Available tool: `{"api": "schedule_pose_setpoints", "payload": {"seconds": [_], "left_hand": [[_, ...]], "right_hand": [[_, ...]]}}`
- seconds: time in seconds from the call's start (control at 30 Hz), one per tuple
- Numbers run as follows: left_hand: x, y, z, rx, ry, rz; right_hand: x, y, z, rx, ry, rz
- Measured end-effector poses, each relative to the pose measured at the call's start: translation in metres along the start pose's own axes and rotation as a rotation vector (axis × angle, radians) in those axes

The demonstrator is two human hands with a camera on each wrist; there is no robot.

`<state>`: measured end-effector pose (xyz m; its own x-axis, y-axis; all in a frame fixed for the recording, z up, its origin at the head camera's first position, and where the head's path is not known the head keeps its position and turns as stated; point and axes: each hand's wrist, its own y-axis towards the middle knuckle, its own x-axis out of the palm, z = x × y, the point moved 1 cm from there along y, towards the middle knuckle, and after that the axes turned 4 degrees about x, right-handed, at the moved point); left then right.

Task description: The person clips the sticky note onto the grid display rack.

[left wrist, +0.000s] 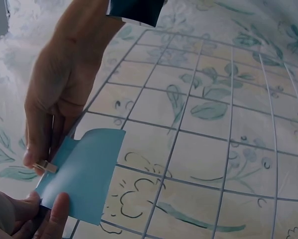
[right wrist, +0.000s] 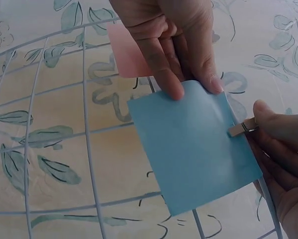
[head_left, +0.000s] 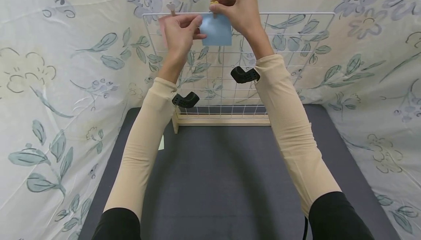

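With our left hand (head_left: 180, 34) we pinch the left side of a blue paper square (head_left: 216, 31) at the white wire grid's (head_left: 283, 13) top edge. With our right hand (head_left: 242, 11) we grip a small wooden clothespin (right wrist: 242, 127) over the square's upper edge. Pink paper (right wrist: 129, 52) hangs just beside; the grid stands on our dark bench (head_left: 210, 181).

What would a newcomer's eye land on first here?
Probably the blue sheet of paper at the top of the white wire grid. The left hand holds its left side, while the right hand pinches a small wooden clothespin at its top edge. Pink paper shows behind the left hand.
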<state>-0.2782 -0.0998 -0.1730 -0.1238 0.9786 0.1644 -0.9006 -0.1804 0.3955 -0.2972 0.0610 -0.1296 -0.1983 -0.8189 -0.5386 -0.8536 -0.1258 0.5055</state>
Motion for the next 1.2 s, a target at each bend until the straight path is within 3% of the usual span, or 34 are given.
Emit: {"api": "schedule_pose_setpoints", "payload": {"seconds": [0.23,0.5,0.77,0.9,1.03,1.2], "left_hand": [[-0.002,-0.002,-0.001,0.016,0.025,0.001],[-0.006,-0.006,-0.003,-0.010,0.070,-0.007],[-0.012,-0.016,-0.015,-0.032,0.061,-0.061],[-0.014,-0.024,-0.021,-0.034,0.050,-0.091],[-0.015,-0.026,-0.025,-0.052,0.024,-0.093],[-0.015,-0.024,-0.023,-0.004,0.001,-0.067]], "right_hand": [[-0.001,-0.007,0.006,-0.032,0.090,0.010],[-0.006,-0.033,0.020,-0.079,0.288,0.161],[0.000,-0.052,0.056,-0.050,0.377,0.066],[0.002,-0.058,0.065,-0.028,0.407,0.059],[0.001,-0.066,0.062,0.023,0.454,0.080],[0.000,-0.073,0.051,0.042,0.439,0.053]]}}
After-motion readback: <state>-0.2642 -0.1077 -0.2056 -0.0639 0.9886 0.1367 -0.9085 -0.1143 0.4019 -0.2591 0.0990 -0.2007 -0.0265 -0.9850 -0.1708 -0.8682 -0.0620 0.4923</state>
